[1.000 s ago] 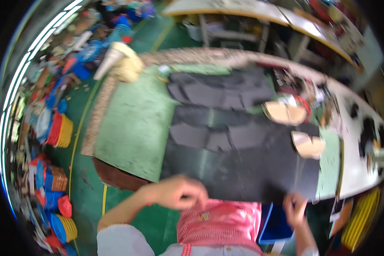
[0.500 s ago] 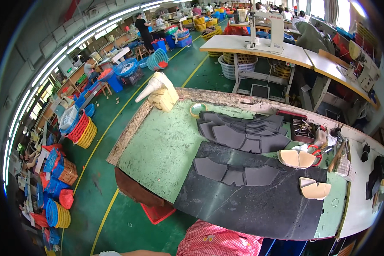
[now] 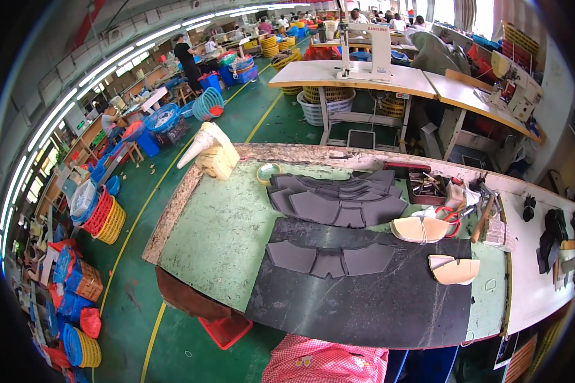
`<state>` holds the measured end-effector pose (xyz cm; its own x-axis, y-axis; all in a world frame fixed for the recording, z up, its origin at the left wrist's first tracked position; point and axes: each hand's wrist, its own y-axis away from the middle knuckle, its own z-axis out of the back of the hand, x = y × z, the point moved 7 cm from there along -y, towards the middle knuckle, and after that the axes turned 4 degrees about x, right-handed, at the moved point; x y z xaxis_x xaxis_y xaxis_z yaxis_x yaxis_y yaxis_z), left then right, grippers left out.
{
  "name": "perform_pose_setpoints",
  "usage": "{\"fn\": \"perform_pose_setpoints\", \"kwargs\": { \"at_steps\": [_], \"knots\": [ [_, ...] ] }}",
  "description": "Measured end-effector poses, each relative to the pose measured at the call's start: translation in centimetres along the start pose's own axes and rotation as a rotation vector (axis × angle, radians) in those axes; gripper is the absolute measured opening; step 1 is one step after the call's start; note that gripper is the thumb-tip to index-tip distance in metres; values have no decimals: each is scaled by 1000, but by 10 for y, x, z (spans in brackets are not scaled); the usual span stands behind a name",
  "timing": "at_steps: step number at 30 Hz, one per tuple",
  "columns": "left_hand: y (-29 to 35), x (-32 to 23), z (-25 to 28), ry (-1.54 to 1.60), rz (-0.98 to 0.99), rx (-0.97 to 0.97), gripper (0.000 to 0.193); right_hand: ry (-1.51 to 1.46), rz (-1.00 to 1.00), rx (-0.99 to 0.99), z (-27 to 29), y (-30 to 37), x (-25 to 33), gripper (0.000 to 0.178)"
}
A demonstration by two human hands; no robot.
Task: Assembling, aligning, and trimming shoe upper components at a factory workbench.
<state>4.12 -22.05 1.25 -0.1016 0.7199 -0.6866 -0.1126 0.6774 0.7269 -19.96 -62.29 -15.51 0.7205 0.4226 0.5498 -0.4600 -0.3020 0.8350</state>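
In the head view, neither the left hand nor the right hand shows, so I cannot tell whether their fingers are spread, closed or holding anything. A dark grey, curved piece of three flat panels (image 3: 329,260) lies alone on a smooth black sheet (image 3: 364,313), which covers part of the green-topped bench (image 3: 204,242). Just beyond it, similar dark grey pieces lie fanned in an overlapping pile (image 3: 345,207). Two cream, half-round pieces (image 3: 420,230) (image 3: 453,269) lie toward the sheet's right side. The step in hand seems a gap between handlings; working on the lone piece would call for flat, gentle fingers, keeping its panels aligned.
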Motion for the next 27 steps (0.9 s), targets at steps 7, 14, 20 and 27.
{"fn": "perform_pose_setpoints", "kwargs": {
  "at_steps": [7,14,20,27],
  "knots": [
    [-14,22,-11,-40,-75,1,34,-5,-103,163,-2,18,11,33],
    [-19,62,-78,-26,-140,75,34,-75,-268,359,-46,84,-2,37],
    [-11,89,-127,-24,-168,152,33,-179,-376,546,-71,137,6,41],
    [53,-50,-40,-8,215,392,39,-162,-258,451,13,229,103,26]
  ]
}}
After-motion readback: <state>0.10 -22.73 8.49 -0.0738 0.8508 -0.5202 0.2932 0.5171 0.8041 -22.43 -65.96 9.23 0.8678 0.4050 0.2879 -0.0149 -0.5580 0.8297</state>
